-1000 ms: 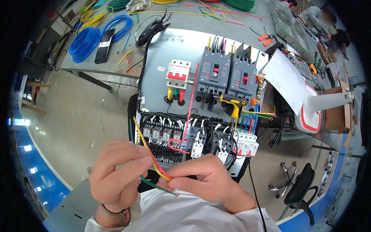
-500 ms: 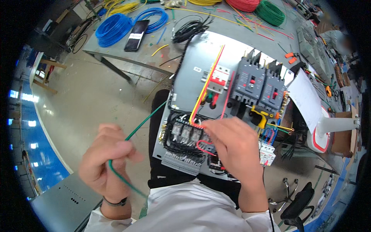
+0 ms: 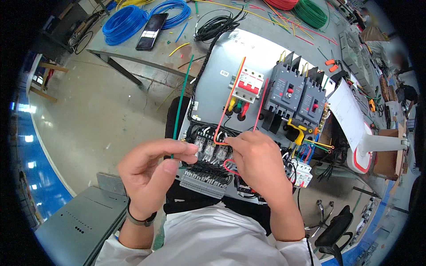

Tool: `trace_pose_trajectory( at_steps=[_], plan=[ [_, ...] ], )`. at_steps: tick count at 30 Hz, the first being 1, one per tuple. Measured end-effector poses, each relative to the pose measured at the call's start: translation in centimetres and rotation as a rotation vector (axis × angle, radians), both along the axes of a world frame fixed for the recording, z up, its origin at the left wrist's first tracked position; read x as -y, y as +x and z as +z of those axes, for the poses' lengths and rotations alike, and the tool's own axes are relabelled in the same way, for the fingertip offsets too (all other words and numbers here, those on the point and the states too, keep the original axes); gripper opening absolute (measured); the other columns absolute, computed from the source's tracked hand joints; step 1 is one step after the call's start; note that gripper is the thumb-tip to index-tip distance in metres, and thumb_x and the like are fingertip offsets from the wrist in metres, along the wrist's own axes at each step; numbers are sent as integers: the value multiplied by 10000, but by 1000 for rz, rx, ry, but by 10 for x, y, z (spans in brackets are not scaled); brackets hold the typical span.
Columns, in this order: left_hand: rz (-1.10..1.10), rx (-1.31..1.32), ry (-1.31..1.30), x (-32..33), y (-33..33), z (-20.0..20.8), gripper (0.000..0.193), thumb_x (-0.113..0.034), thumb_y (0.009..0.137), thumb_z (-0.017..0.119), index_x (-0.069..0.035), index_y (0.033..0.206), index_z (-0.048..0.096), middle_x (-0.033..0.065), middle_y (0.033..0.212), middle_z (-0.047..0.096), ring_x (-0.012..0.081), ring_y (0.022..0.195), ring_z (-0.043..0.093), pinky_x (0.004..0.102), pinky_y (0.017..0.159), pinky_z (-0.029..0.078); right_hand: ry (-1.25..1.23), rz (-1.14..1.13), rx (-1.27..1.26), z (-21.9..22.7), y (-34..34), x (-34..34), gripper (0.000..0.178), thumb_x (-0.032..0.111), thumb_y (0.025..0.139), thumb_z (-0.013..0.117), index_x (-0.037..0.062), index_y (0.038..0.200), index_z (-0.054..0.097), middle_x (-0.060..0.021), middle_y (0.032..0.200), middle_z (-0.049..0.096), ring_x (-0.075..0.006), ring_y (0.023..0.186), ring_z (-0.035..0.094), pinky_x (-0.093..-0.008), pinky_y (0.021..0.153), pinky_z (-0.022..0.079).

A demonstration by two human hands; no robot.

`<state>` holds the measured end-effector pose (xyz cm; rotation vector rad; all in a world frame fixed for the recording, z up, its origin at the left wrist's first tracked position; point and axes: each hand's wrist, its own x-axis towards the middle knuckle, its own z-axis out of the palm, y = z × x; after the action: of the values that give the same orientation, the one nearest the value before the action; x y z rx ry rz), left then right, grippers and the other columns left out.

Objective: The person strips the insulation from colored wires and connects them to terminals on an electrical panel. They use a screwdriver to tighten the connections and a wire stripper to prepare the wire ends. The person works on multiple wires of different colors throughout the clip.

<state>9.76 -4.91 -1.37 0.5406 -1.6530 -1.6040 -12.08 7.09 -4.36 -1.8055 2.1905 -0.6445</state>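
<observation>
My left hand (image 3: pixel 148 177) is at the left edge of the mounting plate, fingers stretched toward the relays, thumb bent below them. A green wire (image 3: pixel 182 97) runs up from between its fingers and stands nearly upright. My right hand (image 3: pixel 262 164) is closed with its fingertips pinched at the lower end of a bent red wire (image 3: pixel 225 108), beside the row of clear relays (image 3: pixel 209 150). That wire rises past the small red-and-white breaker (image 3: pixel 247 86). A looped red wire (image 3: pixel 228 165) shows under the right fingers. The exact contact at the fingertips is hidden.
Two dark grey breakers (image 3: pixel 285 88) and a yellow-handled tool (image 3: pixel 296 131) are on the plate's right side. Grey terminal blocks (image 3: pixel 204 182) line its near edge. The table behind bears blue wire coils (image 3: pixel 125 25), a phone (image 3: pixel 152 32) and a green coil (image 3: pixel 310 14).
My left hand has moved right and inward to the plate, and the green wire now stands steeper. My right hand stays at the relays. The view has shifted slightly.
</observation>
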Motion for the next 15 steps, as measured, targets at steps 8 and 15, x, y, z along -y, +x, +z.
trace_pose_trajectory(
  at_steps=[8, 15],
  plan=[
    [-3, -96, 151, 11, -11, -7, 261, -102, 1099, 566, 93, 1228, 682, 253, 1150, 783, 261, 894, 790, 372, 849, 628, 54, -57, -39, 2, -2, 2, 263, 45, 829, 734, 55, 1084, 799, -113, 1097, 731, -315, 1069, 659, -472, 959, 501],
    [46, -99, 435, 31, -26, -32, 285, -128, 1125, 533, 55, 1308, 652, 243, 1206, 772, 252, 926, 799, 359, 849, 631, -20, -16, -102, 3, -1, 2, 227, 60, 812, 731, 14, 1016, 818, -194, 1294, 687, -377, 1313, 585, -543, 1160, 411]
  ],
)
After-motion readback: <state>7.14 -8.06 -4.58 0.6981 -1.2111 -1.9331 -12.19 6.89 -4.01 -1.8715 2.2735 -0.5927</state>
